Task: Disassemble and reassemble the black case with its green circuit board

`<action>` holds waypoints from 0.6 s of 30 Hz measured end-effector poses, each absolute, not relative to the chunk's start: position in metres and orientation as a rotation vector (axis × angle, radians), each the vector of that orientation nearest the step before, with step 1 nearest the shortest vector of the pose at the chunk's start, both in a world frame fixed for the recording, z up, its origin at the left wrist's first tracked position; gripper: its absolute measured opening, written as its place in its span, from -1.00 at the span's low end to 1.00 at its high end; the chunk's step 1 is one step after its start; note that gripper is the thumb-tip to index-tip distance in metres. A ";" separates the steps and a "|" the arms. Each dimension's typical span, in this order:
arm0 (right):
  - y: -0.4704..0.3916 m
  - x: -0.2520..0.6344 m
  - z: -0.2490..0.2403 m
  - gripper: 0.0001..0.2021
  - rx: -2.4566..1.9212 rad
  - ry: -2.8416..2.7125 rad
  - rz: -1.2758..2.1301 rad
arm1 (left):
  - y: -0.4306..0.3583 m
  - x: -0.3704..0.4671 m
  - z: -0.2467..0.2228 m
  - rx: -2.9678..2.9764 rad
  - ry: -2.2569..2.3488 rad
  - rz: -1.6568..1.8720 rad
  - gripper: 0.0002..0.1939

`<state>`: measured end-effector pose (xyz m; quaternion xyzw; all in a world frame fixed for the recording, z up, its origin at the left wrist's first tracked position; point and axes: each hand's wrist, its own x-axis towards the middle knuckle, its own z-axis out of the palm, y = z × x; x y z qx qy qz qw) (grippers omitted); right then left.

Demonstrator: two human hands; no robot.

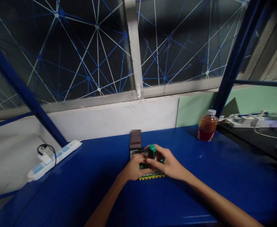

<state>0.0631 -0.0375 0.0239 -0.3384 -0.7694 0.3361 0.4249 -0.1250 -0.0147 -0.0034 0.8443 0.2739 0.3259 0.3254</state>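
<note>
Right hand [168, 162]: closed around the tube, with thumb on the near side and fingers curled behind.
Left hand [133, 167]: bent inward over the board, close to the tube; cannot tell whether clamped on anything, with the fingertips partly hidden.
Gap between hands: almost none, meeting at the tube.
Tube [152, 152]: green-capped, dark below the cap, roughly upright over the board, between both hands; lower end hidden by fingers.
Board [152, 174]: green with pale marks and 1 yellow near edge, lying under both hands, mostly covered.
Case [135, 140]: dark, just beyond the left hand, with 1 part standing up and blurred at the top.
Desk [195, 164]: blue, spread beneath board, case and bottle.
Bottle [207, 127]: white-capped, holding red-orange contents, upright near the far right edge.
Strip [55, 160]: white and blue, slanting along the left edge, with 1 white plug [45, 158] and a black cable [55, 154].
Window [98, 50]: dark, behind the desk, crossed by blue and white lines.
</note>
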 end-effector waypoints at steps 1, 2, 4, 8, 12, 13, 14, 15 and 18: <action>-0.038 0.063 0.025 -0.66 -0.844 -1.920 0.825 | -0.014 -0.126 -0.002 2.208 0.690 0.827 -0.87; -0.038 0.063 0.026 -0.63 -0.840 -1.918 0.815 | -0.013 -0.127 -0.001 2.200 0.670 0.808 -0.88; -0.037 0.063 0.027 -0.60 -0.834 -1.923 0.810 | -0.012 -0.129 -0.001 2.186 0.662 0.803 -0.87; -0.036 0.062 0.027 -0.61 -0.815 -1.955 0.820 | -0.008 -0.128 -0.005 2.172 0.715 0.823 -0.84; -0.034 0.061 0.025 -0.66 -0.809 -1.966 0.882 | -0.007 -0.128 -0.009 2.185 0.711 0.818 -0.87; -0.034 0.061 0.024 -0.69 -0.806 -1.964 0.881 | -0.008 -0.128 -0.009 2.192 0.705 0.813 -0.88; -0.033 0.061 0.024 -0.70 -0.803 -1.961 0.869 | -0.008 -0.128 -0.009 2.200 0.704 0.807 -0.89; -0.033 0.062 0.024 -0.71 -0.801 -1.956 0.859 | -0.008 -0.128 -0.009 2.209 0.703 0.800 -0.88; -0.032 0.063 0.023 -0.70 -0.798 -1.936 0.874 | -0.009 -0.127 -0.006 2.235 0.684 0.786 -0.88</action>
